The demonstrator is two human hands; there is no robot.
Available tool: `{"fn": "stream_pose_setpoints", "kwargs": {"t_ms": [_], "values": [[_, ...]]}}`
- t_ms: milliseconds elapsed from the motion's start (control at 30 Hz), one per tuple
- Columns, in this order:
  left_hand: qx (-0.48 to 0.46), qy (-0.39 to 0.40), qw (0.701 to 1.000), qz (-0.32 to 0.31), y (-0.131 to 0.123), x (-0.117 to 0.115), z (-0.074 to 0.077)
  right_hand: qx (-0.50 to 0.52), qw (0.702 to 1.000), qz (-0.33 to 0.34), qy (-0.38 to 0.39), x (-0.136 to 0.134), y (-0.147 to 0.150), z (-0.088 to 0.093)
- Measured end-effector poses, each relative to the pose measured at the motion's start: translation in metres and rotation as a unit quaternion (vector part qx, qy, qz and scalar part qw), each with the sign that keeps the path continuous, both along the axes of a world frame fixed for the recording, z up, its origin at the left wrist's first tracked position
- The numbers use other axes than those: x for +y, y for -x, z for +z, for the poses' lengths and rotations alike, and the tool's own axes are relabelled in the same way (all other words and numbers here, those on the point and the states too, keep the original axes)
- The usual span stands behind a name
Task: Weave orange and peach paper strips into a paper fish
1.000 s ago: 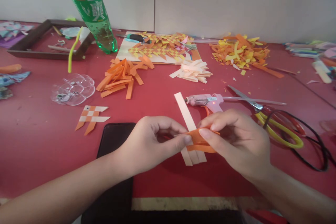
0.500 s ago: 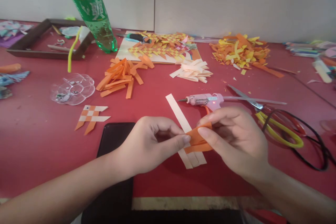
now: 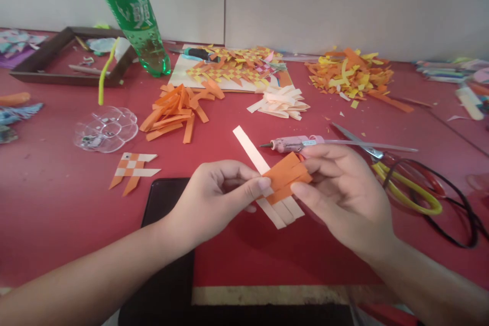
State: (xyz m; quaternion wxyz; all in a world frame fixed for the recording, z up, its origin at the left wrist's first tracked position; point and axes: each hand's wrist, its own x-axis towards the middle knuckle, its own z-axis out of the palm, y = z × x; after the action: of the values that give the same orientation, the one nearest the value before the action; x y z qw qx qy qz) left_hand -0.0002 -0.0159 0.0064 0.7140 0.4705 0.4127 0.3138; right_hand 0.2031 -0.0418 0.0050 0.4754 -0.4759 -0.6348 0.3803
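Both hands hold a small woven piece of orange strips [image 3: 287, 177] and cream strips [image 3: 250, 151] above the red table [image 3: 57, 204]. My left hand [image 3: 216, 198] pinches its left edge between thumb and forefinger. My right hand [image 3: 340, 196] grips the orange strips from the right, fingers curled. One long cream strip sticks out up and to the left. The cream ends fan out below the hands.
A pink glue gun [image 3: 296, 143] and yellow-handled scissors [image 3: 385, 163] lie just behind my right hand. A black phone [image 3: 162, 204] lies under my left wrist. Piles of orange strips [image 3: 173, 112], cream strips [image 3: 280, 102], a finished weave [image 3: 133, 169], a green bottle [image 3: 132, 10] stand around.
The woven piece has turned and lifted; the orange strips now lie flat facing up, and the long cream strip points further left. Both hands shifted slightly upward.
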Motion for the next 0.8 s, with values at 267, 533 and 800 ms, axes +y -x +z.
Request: {"fn": "stream_pose_setpoints", "kwargs": {"t_ms": [267,533,800], "values": [[0.007,0.040,0.998,-0.050,0.000,0.000,0.000,-0.008,0.998,-0.065,0.020,-0.001,0.003,0.002],[0.032,0.031,0.997,-0.070,-0.001,0.000,0.000,-0.108,0.989,-0.095,-0.019,0.001,-0.001,-0.002],[0.028,0.060,0.992,-0.111,-0.003,0.000,0.003,-0.250,0.952,-0.087,-0.154,0.000,-0.007,-0.004]]}}
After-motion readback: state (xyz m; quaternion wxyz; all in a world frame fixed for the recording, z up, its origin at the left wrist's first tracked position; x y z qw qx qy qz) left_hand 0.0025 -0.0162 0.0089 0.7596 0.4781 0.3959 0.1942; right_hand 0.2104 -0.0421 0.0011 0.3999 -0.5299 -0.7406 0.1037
